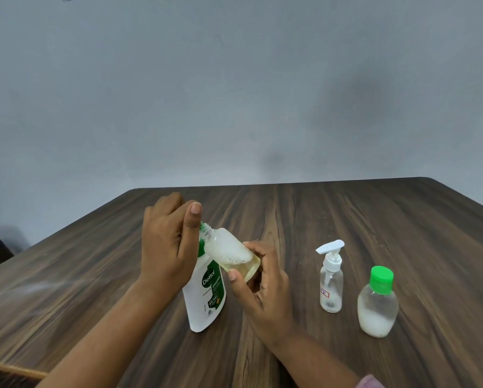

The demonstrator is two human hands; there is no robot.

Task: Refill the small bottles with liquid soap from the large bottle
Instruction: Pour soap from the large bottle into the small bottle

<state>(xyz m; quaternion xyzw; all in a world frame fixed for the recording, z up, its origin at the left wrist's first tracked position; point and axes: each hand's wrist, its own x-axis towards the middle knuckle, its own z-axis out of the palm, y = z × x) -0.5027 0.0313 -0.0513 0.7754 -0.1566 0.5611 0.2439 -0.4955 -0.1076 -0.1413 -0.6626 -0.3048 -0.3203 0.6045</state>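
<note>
**Small bottle tilted at the big bottle's neck**

I am watching the right hand (pixel 258 292) pinching the small bottle (pixel 229 252) round its base, thumb on the near side and fingers curled behind. The bottle is tilting, with its open threaded neck pointing up toward the left hand (pixel 167 242). Foam and yellowish liquid are sitting in its lower end.

The left hand is closing over the top of the large bottle (pixel 205 298), which is resting on the table (pixel 346 208). Its thumb is lying straight, and its fingers are hidden behind.

I am judging the small bottle light, thin-walled and squeezable, probably slick with soap, so a low hold near the base seems right. The large bottle looks heavier and is best taken at its waist.

A pump bottle (pixel 331 284) and a green-capped bottle (pixel 377 306) are standing well to the right.
</note>
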